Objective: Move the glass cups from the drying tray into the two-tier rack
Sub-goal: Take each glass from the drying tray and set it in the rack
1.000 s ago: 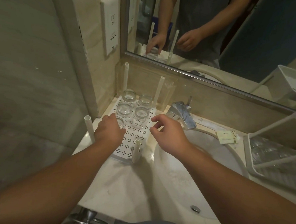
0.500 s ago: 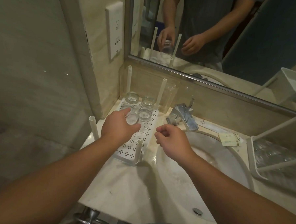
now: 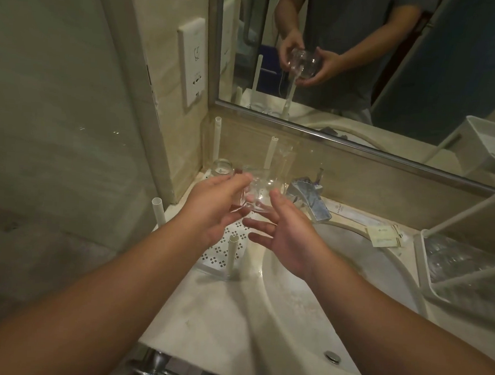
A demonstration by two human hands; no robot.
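Note:
My left hand [image 3: 210, 211] holds a clear glass cup [image 3: 256, 195] lifted above the white perforated drying tray [image 3: 223, 252], which has four upright white posts. My right hand [image 3: 287, 232] is spread open just right of the cup, its thumb near the glass; contact is unclear. Another upturned glass cup [image 3: 222, 168] stands at the tray's far left corner; others behind my hands are hidden. The white two-tier rack [image 3: 425, 271] stands at the right edge with glass cups [image 3: 454, 258] in its lower tier.
A round sink basin [image 3: 320, 306] lies below my right forearm, with a chrome faucet [image 3: 308, 199] behind it. Small paper sachets [image 3: 384, 237] lie on the counter. A mirror [image 3: 361, 64] and a wall socket [image 3: 191, 64] are behind.
My left hand has lifted a glass cup off the tray and carried it up and rightward. My right hand has opened and moved up beside the cup.

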